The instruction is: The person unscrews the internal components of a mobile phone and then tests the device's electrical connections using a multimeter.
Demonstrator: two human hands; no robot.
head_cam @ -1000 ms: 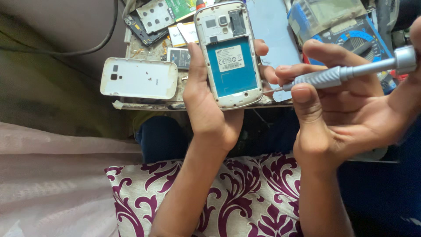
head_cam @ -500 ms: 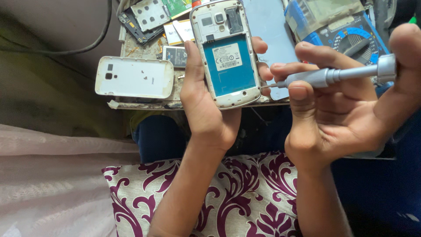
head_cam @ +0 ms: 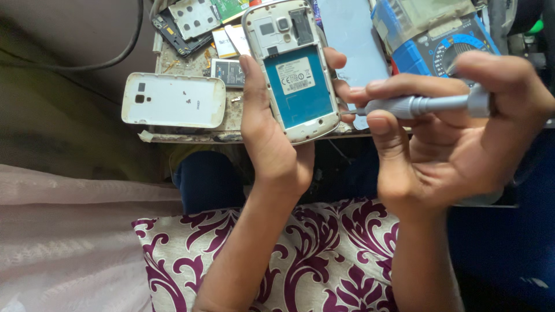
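Note:
My left hand (head_cam: 272, 144) grips a white phone (head_cam: 292, 69) with its back cover off, showing a blue battery bay and a label. The phone is upright above the edge of a small worktable (head_cam: 191, 136). My right hand (head_cam: 457, 138) holds a grey metal screwdriver (head_cam: 422, 105) lying sideways, its tip pointing at the phone's right edge beside my left fingertips. The phone's white back cover (head_cam: 173, 100) lies on the worktable to the left.
Circuit boards and phone parts (head_cam: 191, 20) lie at the table's back. A pale blue panel (head_cam: 350, 40) and a blue multimeter (head_cam: 445, 43) sit to the right. A black cable (head_cam: 104, 58) runs at the left. A purple patterned cushion (head_cam: 324, 254) lies under my arms.
The screwdriver hand has shifted slightly left and down towards the phone's right edge. The phone stays in my left hand.

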